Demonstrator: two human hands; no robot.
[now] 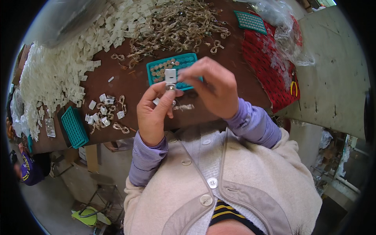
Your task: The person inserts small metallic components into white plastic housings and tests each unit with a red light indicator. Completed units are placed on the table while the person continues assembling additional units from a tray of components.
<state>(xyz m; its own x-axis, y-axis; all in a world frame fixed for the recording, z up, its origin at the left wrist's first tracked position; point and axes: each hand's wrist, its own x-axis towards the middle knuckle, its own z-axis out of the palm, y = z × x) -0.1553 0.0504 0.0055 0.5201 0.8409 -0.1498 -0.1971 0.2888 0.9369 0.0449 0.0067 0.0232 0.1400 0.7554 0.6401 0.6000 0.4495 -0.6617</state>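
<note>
- A small white square plastic piece (170, 75) with a metal part at its lower edge is pinched between the fingertips of the left hand (153, 113) and the right hand (213, 91); both grips are closed narrowly on it.
- The piece is held above the near edge of the brown table (129, 84), in front of a teal plastic tray with round cells (154, 71).
- A large heap of white square pieces (58, 66) is spread over the table's left side.
- A pile of tan looped metal parts (176, 27) is located beyond the tray.
- A second teal tray (74, 127) is placed at the left near edge.
- A red mat (270, 66) is laid at the right.
</note>
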